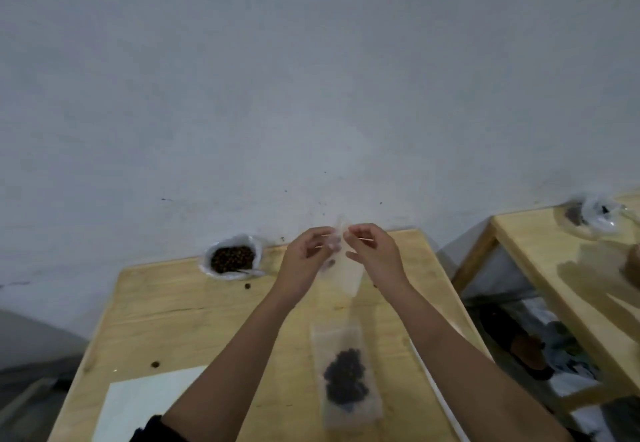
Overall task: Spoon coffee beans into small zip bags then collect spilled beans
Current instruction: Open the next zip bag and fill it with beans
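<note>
Both hands are raised above the far middle of the table, the left hand and right hand each pinching the top of an empty zip bag that hangs between them, clear of the wood. The thin film looks clingy, so the mouth may refuse to part. A harder tug could pull the bag out of one pinch or strain the zip. Once one hand lets go to fetch beans from the open sack at the far edge, left of the hands, the limp bag will likely fold shut and shed beans. Both forearms cross low above the filled zip bag lying toward the near edge. I cannot tell whether it is sealed, and a brush could spill it. A stray bean lies just in front of the sack, and a second bean near the left edge could roll off. Fingers are curled, the fingertips of each hand meet at the bag's top, and the forearms converge from the near edge.
</note>
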A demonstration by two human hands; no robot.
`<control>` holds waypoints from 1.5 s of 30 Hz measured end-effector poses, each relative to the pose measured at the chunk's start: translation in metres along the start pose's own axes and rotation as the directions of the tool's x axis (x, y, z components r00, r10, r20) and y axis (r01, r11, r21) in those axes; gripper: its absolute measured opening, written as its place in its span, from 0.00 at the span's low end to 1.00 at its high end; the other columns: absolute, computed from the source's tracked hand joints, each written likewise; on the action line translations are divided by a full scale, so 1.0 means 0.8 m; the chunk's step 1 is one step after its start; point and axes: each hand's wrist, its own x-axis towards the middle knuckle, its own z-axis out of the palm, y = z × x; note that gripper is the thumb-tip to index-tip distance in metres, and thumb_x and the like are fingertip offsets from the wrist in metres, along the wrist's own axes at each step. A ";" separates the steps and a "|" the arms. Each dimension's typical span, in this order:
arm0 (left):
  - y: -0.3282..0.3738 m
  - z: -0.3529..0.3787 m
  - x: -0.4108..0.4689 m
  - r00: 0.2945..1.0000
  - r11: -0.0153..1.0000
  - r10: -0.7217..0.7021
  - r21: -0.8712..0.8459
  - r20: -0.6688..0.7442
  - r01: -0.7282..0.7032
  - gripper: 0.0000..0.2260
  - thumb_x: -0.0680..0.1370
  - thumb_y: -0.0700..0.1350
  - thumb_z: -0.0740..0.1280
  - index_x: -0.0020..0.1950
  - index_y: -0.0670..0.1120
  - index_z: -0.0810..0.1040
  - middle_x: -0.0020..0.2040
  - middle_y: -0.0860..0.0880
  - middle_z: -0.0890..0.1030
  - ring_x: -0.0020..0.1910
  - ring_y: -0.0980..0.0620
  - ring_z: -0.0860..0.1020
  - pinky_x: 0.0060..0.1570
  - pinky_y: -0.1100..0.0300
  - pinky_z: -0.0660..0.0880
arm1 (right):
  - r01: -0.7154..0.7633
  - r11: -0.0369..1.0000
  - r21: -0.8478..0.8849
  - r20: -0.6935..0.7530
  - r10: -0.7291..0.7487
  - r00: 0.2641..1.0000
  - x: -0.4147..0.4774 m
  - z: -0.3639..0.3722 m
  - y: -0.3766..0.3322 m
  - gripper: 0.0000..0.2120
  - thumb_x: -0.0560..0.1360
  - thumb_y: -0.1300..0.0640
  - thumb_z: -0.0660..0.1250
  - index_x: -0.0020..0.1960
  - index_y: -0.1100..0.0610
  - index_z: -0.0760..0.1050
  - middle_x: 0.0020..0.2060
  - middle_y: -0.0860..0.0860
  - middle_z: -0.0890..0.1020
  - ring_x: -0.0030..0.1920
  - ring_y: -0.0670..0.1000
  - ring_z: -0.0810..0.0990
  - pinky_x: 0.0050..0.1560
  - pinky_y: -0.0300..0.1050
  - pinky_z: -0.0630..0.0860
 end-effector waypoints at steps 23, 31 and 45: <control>0.059 -0.152 -0.025 0.986 0.978 0.145 0.159 -0.078 -0.132 0.16 0.72 0.44 0.73 0.60 0.47 0.78 0.57 0.54 0.81 0.56 0.58 0.78 0.56 0.60 0.75 | -0.125 0.980 0.152 0.220 0.090 0.971 -0.013 0.168 -0.070 0.04 0.76 0.57 0.67 0.45 0.58 0.79 0.45 0.51 0.82 0.49 0.50 0.82 0.42 0.42 0.77; 0.048 -0.179 -0.025 0.972 0.969 0.167 0.212 -0.165 -0.131 0.16 0.71 0.44 0.75 0.57 0.49 0.78 0.55 0.56 0.80 0.54 0.62 0.78 0.52 0.63 0.75 | -0.105 0.989 0.104 0.230 0.079 0.970 -0.014 0.200 -0.064 0.04 0.75 0.58 0.68 0.44 0.58 0.79 0.45 0.51 0.83 0.49 0.50 0.83 0.45 0.44 0.78; 0.049 -0.222 -0.018 0.988 0.975 0.147 0.172 -0.043 -0.138 0.15 0.74 0.46 0.72 0.60 0.48 0.78 0.58 0.54 0.80 0.57 0.59 0.78 0.54 0.65 0.75 | -0.113 0.982 0.152 0.208 0.080 0.975 -0.014 0.228 -0.058 0.04 0.76 0.59 0.67 0.45 0.58 0.80 0.47 0.55 0.83 0.50 0.53 0.83 0.46 0.43 0.79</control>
